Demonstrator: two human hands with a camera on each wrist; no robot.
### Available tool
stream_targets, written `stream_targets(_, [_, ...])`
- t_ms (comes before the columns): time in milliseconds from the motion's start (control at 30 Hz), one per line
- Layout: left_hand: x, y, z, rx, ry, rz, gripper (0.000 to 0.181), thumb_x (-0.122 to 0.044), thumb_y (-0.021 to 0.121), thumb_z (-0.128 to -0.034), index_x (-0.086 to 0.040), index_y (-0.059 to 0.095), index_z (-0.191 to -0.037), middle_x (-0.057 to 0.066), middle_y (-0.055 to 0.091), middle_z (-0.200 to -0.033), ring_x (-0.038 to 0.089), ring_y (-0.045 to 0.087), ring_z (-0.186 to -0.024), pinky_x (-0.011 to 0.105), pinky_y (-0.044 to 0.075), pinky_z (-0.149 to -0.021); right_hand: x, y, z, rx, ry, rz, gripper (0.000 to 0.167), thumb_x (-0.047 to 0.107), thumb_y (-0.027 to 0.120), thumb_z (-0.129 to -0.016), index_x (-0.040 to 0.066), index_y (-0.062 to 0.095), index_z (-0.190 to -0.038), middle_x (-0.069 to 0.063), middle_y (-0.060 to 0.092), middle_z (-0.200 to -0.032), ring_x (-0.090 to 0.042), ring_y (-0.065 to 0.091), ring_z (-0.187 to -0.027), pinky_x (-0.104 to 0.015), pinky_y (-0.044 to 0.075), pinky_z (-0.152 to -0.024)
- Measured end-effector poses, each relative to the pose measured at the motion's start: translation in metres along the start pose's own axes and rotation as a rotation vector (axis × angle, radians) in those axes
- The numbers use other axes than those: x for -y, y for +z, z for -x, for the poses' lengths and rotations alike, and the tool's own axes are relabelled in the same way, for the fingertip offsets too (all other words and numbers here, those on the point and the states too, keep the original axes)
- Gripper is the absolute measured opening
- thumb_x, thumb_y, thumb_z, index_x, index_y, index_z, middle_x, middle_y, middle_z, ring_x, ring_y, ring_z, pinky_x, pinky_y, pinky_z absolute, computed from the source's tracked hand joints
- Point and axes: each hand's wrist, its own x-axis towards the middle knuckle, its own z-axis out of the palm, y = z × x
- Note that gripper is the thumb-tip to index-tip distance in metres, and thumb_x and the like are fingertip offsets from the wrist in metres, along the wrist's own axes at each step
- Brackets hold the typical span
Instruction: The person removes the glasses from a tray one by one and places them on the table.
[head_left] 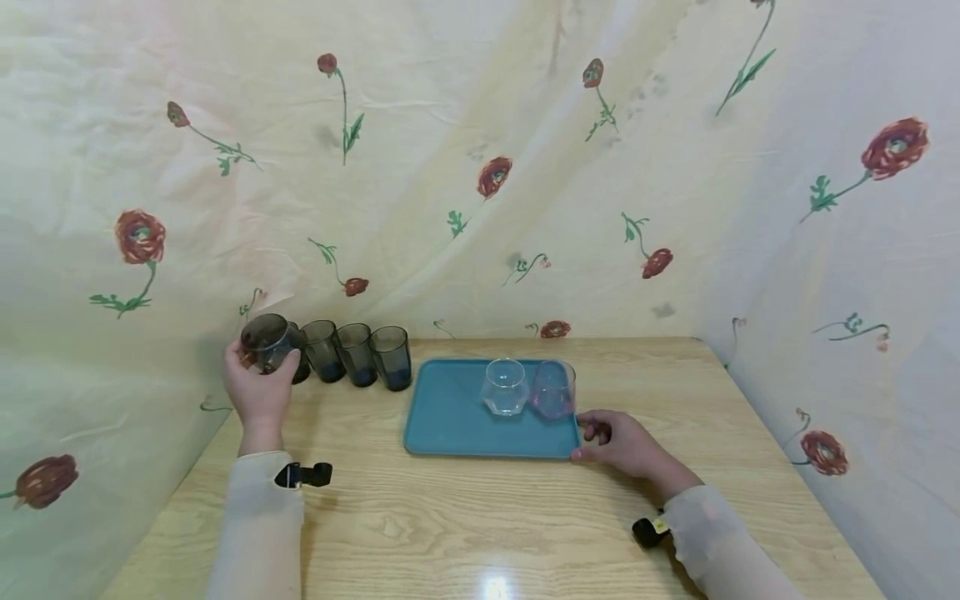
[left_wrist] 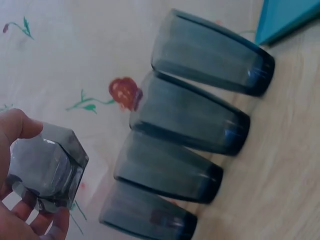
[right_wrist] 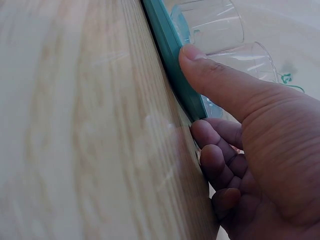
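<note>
A dark grey glass point(head_left: 264, 332) with an angular base is held up at the left by my left hand point(head_left: 258, 396). In the left wrist view the thumb and curled fingers surround this grey glass point(left_wrist: 47, 160). My right hand point(head_left: 626, 442) pinches the right edge of a blue tray point(head_left: 450, 417) near its front corner. The right wrist view has the thumb on the rim of the tray point(right_wrist: 172, 55), the other fingers curled by its corner. On the tray stand a clear glass point(head_left: 506, 387) and a pinkish clear glass point(head_left: 553, 390).
Several tall dark glasses point(head_left: 357, 357) stand in a row along the back of the wooden table point(head_left: 420, 525), left of the tray. Close behind them hangs a flowered cloth point(head_left: 420, 208), which also runs down both sides.
</note>
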Motion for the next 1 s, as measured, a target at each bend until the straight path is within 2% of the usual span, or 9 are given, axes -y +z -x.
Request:
stream_targets(133, [0.008,-0.005,-0.004,-0.033,-0.062,-0.017,0.079,-0.029,0.085,-0.0880,-0.016,0.043,-0.153,0.010,0.045,-0.148,0.025,0.044,-0.133,0.047,0.038,-0.111,-0.002,0.000,-0.001,-0.004,-0.001,0.002,0.072,0.033,0.093,-0.081,-0.002,0.064,-0.138,-0.004,0.063,-0.099,-0.022,0.051,-0.082,-0.030,0.045,-0.065])
stream_targets(267, [0.015,-0.010,-0.008,-0.054,-0.095,-0.029,0.082,-0.028,0.086,-0.0870,-0.013,0.042,-0.154,0.012,0.045,-0.150,0.026,0.045,-0.134,0.043,0.039,-0.113,-0.003,-0.001,-0.002,-0.006,-0.003,-0.002,0.073,0.034,0.094,-0.080,-0.001,0.064,-0.137,-0.004,0.063,-0.098,-0.023,0.051,-0.081,-0.030,0.044,-0.065])
stream_targets(500, [0.032,-0.019,-0.010,-0.018,-0.205,-0.067,0.089,-0.029,0.084,-0.0892,-0.013,0.032,-0.159,0.012,0.037,-0.159,0.029,0.039,-0.144,0.045,0.035,-0.119,-0.004,-0.001,-0.003,0.001,0.004,-0.023,0.074,0.035,0.094,-0.080,0.000,0.064,-0.138,-0.005,0.063,-0.098,-0.024,0.051,-0.082,-0.030,0.044,-0.065])
stream_targets(733, [0.052,-0.018,-0.009,0.006,-0.219,-0.110,0.090,-0.029,0.084,-0.0901,-0.007,0.030,-0.159,0.017,0.035,-0.159,0.034,0.036,-0.145,0.047,0.032,-0.120,-0.006,-0.002,-0.004,0.010,-0.009,-0.014,0.073,0.035,0.093,-0.081,0.000,0.064,-0.138,-0.005,0.063,-0.098,-0.023,0.050,-0.080,-0.031,0.043,-0.064])
stream_targets(1000, [0.064,-0.019,-0.007,0.037,-0.240,-0.187,0.086,-0.025,0.080,-0.0921,-0.003,0.030,-0.158,0.021,0.038,-0.160,0.041,0.036,-0.147,0.054,0.028,-0.122,-0.005,-0.003,-0.004,0.008,-0.001,0.003,0.073,0.035,0.093,-0.081,0.000,0.064,-0.138,-0.004,0.062,-0.098,-0.023,0.050,-0.081,-0.031,0.042,-0.065])
